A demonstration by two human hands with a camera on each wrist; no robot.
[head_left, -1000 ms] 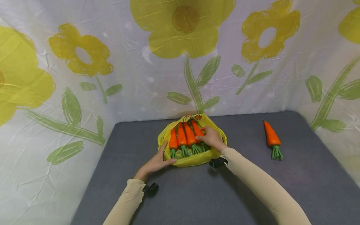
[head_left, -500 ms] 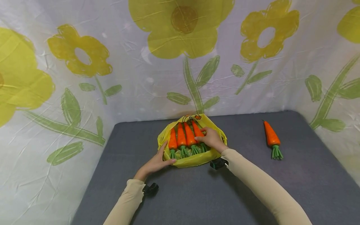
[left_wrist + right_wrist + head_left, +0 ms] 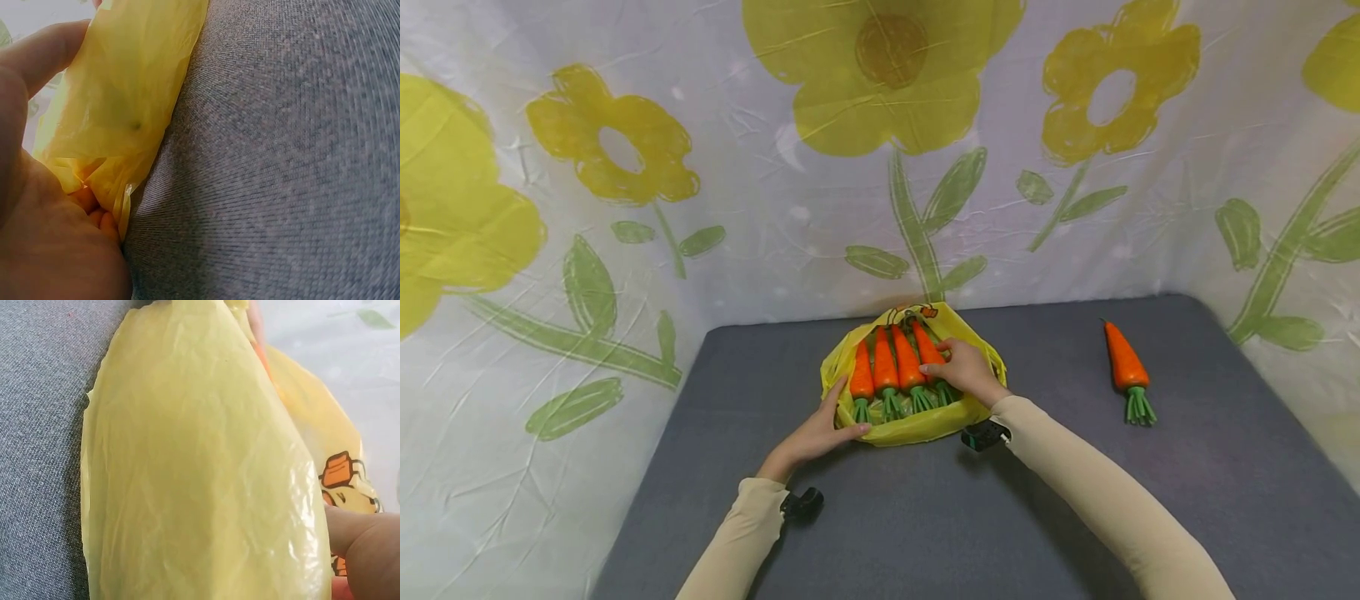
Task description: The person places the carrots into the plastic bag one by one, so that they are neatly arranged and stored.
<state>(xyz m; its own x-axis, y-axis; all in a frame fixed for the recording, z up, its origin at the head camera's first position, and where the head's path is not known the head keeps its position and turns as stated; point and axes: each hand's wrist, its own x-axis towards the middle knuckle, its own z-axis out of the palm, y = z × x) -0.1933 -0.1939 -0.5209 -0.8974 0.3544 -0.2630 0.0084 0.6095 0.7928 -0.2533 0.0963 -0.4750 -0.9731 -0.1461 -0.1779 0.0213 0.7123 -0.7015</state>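
A yellow plastic bag lies with its mouth spread wide, holding several orange carrots side by side, green tops toward me. At the bag's left side, my left hand grips the edge, thumb along the front rim; the left wrist view shows its fingers curled at the yellow plastic. Inside the opening, my right hand holds the rightmost carrot between thumb and fingers. In the right wrist view the bag's wall hides most of that hand, leaving part of the thumb visible.
Another carrot lies by itself on the grey table, to the right of the bag. A white cloth with printed yellow flowers hangs behind the table and along both sides. Black cameras sit on both wrists.
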